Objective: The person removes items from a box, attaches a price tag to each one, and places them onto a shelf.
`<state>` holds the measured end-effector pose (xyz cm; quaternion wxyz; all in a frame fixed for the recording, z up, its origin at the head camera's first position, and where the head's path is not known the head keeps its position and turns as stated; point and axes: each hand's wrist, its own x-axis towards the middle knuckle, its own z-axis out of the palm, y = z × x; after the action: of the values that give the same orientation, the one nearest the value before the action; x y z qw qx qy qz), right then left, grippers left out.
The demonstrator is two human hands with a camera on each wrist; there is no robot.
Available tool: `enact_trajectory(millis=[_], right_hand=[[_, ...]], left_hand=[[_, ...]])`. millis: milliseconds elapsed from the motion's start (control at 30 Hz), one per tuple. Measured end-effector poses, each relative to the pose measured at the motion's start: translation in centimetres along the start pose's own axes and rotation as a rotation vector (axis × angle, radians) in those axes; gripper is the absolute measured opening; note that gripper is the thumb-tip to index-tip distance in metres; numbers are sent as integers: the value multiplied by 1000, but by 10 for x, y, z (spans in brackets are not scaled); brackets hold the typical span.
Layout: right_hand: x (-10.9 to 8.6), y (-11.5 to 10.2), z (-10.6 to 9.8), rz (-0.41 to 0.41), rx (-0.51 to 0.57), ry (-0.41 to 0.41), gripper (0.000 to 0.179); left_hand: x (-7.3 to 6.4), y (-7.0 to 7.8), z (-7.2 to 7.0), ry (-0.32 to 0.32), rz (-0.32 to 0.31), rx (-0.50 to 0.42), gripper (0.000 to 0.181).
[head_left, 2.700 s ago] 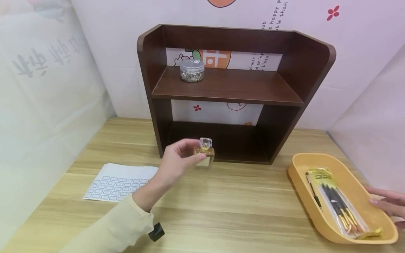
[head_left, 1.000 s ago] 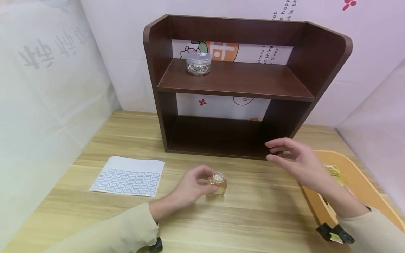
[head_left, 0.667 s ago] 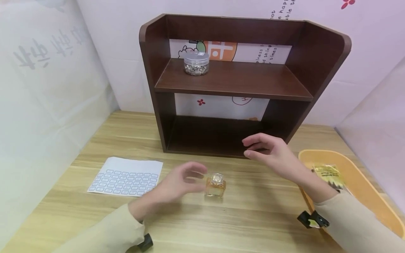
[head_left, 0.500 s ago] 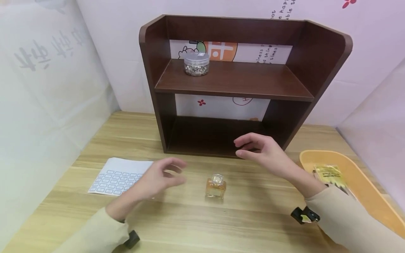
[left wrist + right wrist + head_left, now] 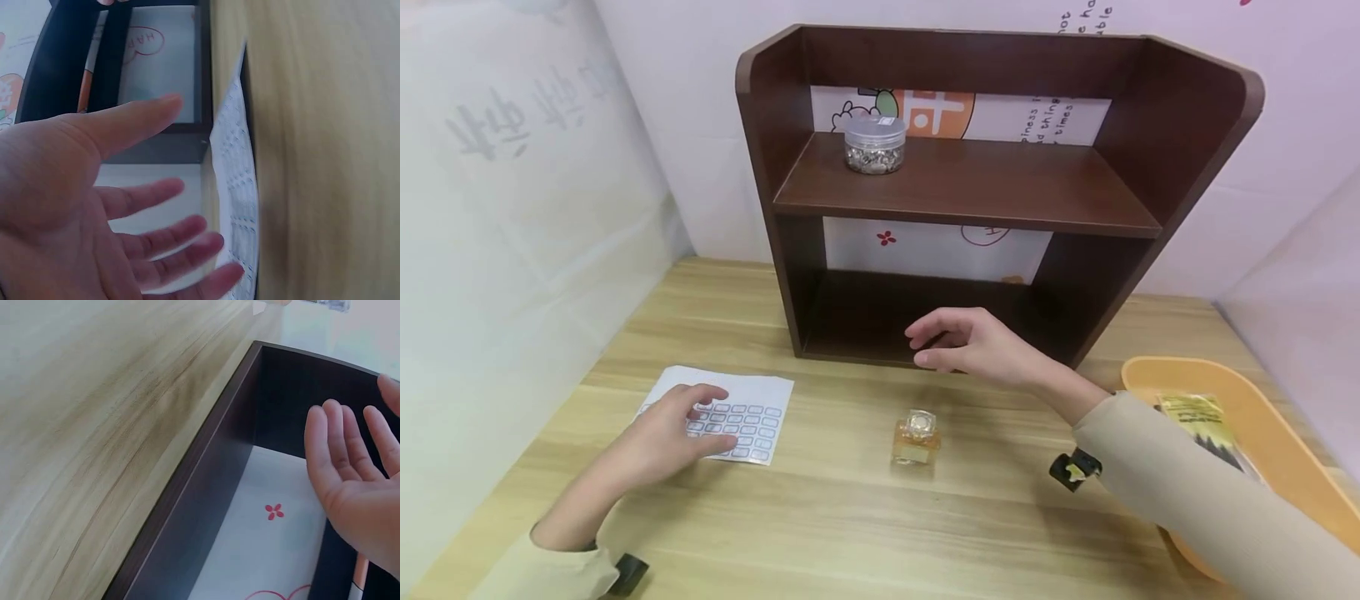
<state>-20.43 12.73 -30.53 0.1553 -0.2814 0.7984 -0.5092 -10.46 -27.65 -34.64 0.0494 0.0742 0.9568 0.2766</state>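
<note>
My left hand [image 5: 662, 433] hovers over the sheet of blue-bordered labels [image 5: 752, 425] at the left of the table, its fingers spread and holding nothing. In the left wrist view the palm and spread fingers stand apart from the label sheet [image 5: 236, 181]. My right hand [image 5: 973, 346] hangs in front of the lower shelf opening, fingers loosely bent around nothing. Between the hands, a square perfume bottle [image 5: 915, 442] with amber liquid and a clear faceted cap stands upright on the table. In the right wrist view my right hand [image 5: 356, 469] shows against the shelf.
A dark brown two-tier shelf [image 5: 970, 187] stands at the back, bearing a clear lidded jar [image 5: 875, 146] of silvery bits on its upper tier. At the right an orange tray [image 5: 1247, 392] holds a yellow-topped packet [image 5: 1198, 421], partly hidden by my right sleeve.
My left hand has set the perfume bottle on the table, let it go and moved left over the label sheet. My right hand has come from the tray leftward to the shelf front.
</note>
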Motion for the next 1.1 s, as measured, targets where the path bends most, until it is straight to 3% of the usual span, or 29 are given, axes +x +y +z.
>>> enact_trajectory(millis=[167,367,600,767,900,1100], right_hand=[[20,5,6,32,64,-75,34],[42,6,18,24,40,-164,35],[58,1,29,20,33,-249,36],[66,-3,36,31,36,-304,35],[70,-7,39,21,17,-329,35],[76,-12,42,-5,7,-350,36]], left_hand=[[-1,-8,3,-33,-54,110,80],[1,-15,4,-21,-100,175,73],[-4,-35,-14,49,-177,264,80],[-13,-53,-27,12,-235,308,95],[-17,-60,-32,-15,-228,326,91],[-18,-65,-33,13,-185,308,76]])
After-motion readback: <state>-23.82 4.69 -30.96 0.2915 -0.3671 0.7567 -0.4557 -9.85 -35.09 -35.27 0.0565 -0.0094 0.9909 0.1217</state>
